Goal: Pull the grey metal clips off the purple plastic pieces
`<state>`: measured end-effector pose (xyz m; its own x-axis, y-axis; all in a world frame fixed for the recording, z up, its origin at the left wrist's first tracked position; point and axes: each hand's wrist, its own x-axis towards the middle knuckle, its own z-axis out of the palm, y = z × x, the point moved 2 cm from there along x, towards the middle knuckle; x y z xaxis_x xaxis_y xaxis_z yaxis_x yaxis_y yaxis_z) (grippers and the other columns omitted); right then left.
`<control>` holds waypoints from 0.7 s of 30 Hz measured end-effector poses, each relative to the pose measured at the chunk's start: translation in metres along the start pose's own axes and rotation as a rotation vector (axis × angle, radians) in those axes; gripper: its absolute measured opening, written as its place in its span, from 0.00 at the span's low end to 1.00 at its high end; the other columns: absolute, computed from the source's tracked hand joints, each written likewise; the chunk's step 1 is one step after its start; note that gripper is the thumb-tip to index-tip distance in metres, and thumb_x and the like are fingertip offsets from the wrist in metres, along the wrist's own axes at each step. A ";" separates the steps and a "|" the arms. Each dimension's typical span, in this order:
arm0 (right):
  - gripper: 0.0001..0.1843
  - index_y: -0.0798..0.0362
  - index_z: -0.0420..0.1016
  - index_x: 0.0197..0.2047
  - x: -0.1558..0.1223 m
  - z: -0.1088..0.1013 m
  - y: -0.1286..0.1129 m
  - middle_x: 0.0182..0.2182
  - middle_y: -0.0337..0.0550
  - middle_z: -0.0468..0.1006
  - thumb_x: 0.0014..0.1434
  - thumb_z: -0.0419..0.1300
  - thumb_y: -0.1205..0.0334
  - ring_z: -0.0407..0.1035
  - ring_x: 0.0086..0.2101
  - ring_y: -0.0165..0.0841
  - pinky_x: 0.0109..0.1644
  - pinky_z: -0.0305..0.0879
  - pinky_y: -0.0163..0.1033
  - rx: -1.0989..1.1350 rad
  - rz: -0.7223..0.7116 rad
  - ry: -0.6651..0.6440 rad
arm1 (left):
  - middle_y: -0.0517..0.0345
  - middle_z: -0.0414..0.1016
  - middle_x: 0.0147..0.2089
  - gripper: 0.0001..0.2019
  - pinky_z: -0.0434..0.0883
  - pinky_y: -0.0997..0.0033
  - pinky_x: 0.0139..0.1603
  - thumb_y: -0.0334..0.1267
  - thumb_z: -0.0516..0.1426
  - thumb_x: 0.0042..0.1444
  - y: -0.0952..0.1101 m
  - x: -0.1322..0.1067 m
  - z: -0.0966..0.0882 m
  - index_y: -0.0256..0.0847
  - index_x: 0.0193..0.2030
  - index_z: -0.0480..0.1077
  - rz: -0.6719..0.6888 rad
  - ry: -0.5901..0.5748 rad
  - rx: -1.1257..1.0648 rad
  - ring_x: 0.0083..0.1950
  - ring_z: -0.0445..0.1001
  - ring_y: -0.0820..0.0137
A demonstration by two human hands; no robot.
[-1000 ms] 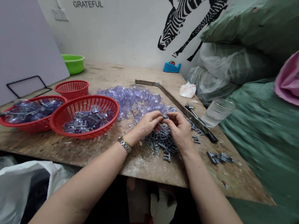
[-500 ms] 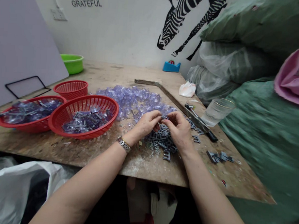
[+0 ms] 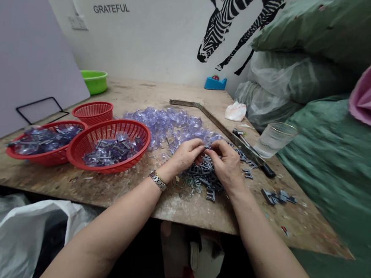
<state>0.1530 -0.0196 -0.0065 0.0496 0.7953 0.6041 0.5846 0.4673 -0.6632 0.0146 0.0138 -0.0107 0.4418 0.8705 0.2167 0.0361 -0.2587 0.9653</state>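
Observation:
My left hand [image 3: 187,155] and my right hand [image 3: 226,162] meet fingertip to fingertip over a pile of small grey plastic pieces [image 3: 206,174]. Both are closed in a pinch, and what lies between the fingers is mostly covered and too small to name. Behind them spreads a heap of clear, purple-tinted plastic parts [image 3: 164,122]. A red basket [image 3: 107,166] to the left holds clear parts together with grey pieces, and a second red basket [image 3: 49,159] beside it holds more of the same.
A third red basket [image 3: 92,111] stands behind. A metal bar [image 3: 215,124] lies slantwise near a black-handled tool [image 3: 268,170] and a glass [image 3: 274,141]. More grey pieces [image 3: 278,197] lie at the right. Green sacks [image 3: 324,157] crowd the table's right edge; a blue tape dispenser [image 3: 215,83] stands far back.
The whole view has shifted slightly, so things appear a little further right and lower. My hands stay together above the grey pile, with their pinch hardly altered.

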 end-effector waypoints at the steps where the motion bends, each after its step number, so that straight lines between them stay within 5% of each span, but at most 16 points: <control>1: 0.05 0.49 0.67 0.30 0.000 0.000 0.000 0.26 0.37 0.69 0.56 0.59 0.60 0.64 0.29 0.33 0.36 0.60 0.38 0.003 -0.001 -0.002 | 0.64 0.66 0.22 0.07 0.66 0.78 0.25 0.35 0.51 0.60 0.000 0.000 0.000 0.39 0.30 0.62 -0.005 -0.004 -0.012 0.23 0.68 0.76; 8: 0.06 0.50 0.70 0.31 0.000 0.001 0.003 0.28 0.39 0.74 0.57 0.59 0.58 0.68 0.31 0.35 0.39 0.63 0.40 -0.011 -0.034 0.025 | 0.64 0.66 0.22 0.08 0.66 0.78 0.24 0.35 0.50 0.60 -0.002 0.001 0.002 0.40 0.29 0.61 -0.022 -0.016 0.010 0.22 0.67 0.77; 13: 0.13 0.50 0.73 0.42 0.000 0.001 0.011 0.32 0.42 0.78 0.58 0.59 0.53 0.72 0.32 0.36 0.39 0.68 0.41 0.066 -0.013 0.047 | 0.65 0.66 0.22 0.09 0.66 0.80 0.23 0.34 0.50 0.60 0.005 -0.001 -0.003 0.39 0.28 0.62 -0.002 0.028 0.033 0.21 0.67 0.79; 17: 0.18 0.51 0.70 0.47 0.002 -0.001 0.020 0.32 0.43 0.79 0.60 0.56 0.48 0.74 0.31 0.38 0.40 0.69 0.44 0.087 0.042 0.100 | 0.63 0.67 0.23 0.09 0.69 0.79 0.23 0.32 0.51 0.59 0.020 -0.002 -0.024 0.38 0.27 0.63 -0.010 0.158 -0.059 0.21 0.69 0.78; 21: 0.15 0.51 0.72 0.44 0.004 -0.003 0.025 0.30 0.43 0.79 0.58 0.57 0.52 0.74 0.31 0.39 0.40 0.68 0.44 0.025 0.083 0.134 | 0.64 0.71 0.25 0.06 0.68 0.81 0.23 0.34 0.54 0.59 0.048 -0.007 -0.057 0.40 0.31 0.64 0.075 0.411 -0.316 0.22 0.71 0.79</control>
<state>0.1700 -0.0060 -0.0192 0.2054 0.7738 0.5992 0.5534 0.4131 -0.7232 -0.0378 0.0193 0.0421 0.0426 0.9634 0.2648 -0.2827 -0.2426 0.9280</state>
